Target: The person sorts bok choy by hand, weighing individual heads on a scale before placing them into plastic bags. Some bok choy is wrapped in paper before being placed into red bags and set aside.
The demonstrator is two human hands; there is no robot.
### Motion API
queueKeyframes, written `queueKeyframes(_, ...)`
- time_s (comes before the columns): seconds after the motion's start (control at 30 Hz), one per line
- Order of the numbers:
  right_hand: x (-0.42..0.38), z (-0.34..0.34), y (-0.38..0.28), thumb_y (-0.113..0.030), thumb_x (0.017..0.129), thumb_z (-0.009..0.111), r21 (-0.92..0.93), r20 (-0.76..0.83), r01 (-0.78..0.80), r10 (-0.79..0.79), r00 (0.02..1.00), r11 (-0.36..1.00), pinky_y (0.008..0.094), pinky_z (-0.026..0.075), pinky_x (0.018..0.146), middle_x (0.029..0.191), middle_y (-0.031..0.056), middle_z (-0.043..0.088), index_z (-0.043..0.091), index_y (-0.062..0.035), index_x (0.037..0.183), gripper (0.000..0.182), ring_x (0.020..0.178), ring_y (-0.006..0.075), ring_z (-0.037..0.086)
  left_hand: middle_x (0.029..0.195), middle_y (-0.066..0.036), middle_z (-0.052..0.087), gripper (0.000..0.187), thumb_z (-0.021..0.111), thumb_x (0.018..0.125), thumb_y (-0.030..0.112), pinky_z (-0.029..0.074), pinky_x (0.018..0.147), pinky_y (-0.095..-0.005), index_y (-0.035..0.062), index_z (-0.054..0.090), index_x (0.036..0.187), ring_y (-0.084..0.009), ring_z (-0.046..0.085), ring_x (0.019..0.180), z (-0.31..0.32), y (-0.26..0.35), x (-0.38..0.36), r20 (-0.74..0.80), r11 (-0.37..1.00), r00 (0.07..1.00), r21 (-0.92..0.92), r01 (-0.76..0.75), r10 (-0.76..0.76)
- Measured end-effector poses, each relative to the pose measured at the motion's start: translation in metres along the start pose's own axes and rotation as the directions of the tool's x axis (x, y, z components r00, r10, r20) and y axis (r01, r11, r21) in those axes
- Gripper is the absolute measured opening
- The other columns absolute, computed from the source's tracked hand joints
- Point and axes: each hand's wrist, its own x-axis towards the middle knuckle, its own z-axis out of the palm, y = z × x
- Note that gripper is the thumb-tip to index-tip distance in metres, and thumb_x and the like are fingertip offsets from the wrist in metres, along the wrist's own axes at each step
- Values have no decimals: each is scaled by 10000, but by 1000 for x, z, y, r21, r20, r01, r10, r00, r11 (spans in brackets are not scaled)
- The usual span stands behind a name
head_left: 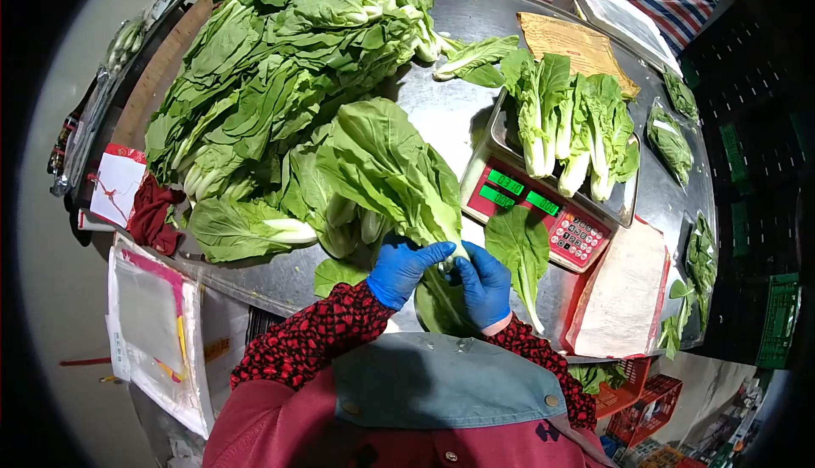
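"What's hidden?"
"Part of the held greens' stem end, behind the left hand and right hand."
"Unreadable?"
"Keypad labels, right of centre: too small. The red jacket leaves the bottom edge."

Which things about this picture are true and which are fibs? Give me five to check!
1. The left hand and right hand, both in blue gloves, hold a green leafy vegetable. True.
2. The red electronic scale has glowing green displays. True.
3. The big heap of leafy greens is right of the scale. False: it's left.
4. The square metal tray on the scale is bare. False: white-stemmed greens lie there.
5. The patterned sleeves are red and black. True.
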Motion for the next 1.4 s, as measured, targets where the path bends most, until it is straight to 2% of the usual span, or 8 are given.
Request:
queueKeyframes(0.3,3,1,-4,-140,943,527,216,11,-108,108,994,970,229,463,550,770,37,613,532,1,1027,164,604,87,584,1032,-76,640,395,734,752,25,498,839,-291,5,581,1116,-151,607,938,1,7,-5,27,997,998,54,46,-48)
queueKeyframes(0.5,3,2,10,-28,869,602,-17,27,29,-28,999,999,219,477,660,865,31,613,520,-13,1063,210,736,78,570,936,-71,665,334,751,773,193,492,757,-301,18,617,1025,-158,620,859,12,18,-22,30,875,996,476,-86,82)
queueKeyframes(0.57,4,3,11,-35,873,598,160,50,-74,67,997,984,220,476,657,863,35,616,523,-12,1057,201,733,83,575,916,-83,665,323,739,774,177,497,745,-315,15,612,1023,-167,623,838,9,14,-22,132,585,962,771,-251,239)
queueKeyframes(0.83,7,5,10,-197,912,570,503,125,-77,15,992,861,340,484,839,1104,96,612,504,-11,1238,381,992,191,589,980,-146,594,529,773,601,31,489,775,-325,1,540,1076,-251,604,899,10,4,-22,149,723,925,585,-368,350)
queueKeyframes(0.97,7,0,92,-131,847,619,765,480,-418,-1,877,489,295,468,813,947,41,621,587,-59,984,158,829,162,589,985,-154,572,595,628,504,-70,477,726,-386,40,542,1082,-345,564,843,10,14,-21,492,291,708,675,-678,507)
queueKeyframes(1.03,-19,-15,153,-267,990,371,705,709,-647,246,661,-292,312,399,982,1208,106,529,517,-41,1183,331,1131,179,509,1008,-145,570,597,594,496,-55,468,758,-414,52,546,1081,-347,558,888,12,20,-24,512,316,718,662,-680,473)
queueKeyframes(1.07,-33,25,173,-262,995,346,950,279,-312,521,806,-25,297,355,1027,1231,91,498,454,-50,1234,337,1164,165,474,1016,-141,568,590,597,501,-40,465,765,-421,53,546,1081,-350,556,899,13,24,-25,551,261,700,669,-696,454)
queueKeyframes(1.4,-22,20,81,-167,917,496,921,299,-376,436,849,102,295,422,903,1076,72,565,541,-35,1099,229,993,157,533,1018,-150,557,586,604,517,3,472,823,-461,45,551,1100,-354,543,900,15,32,-28,691,87,602,625,-776,401)
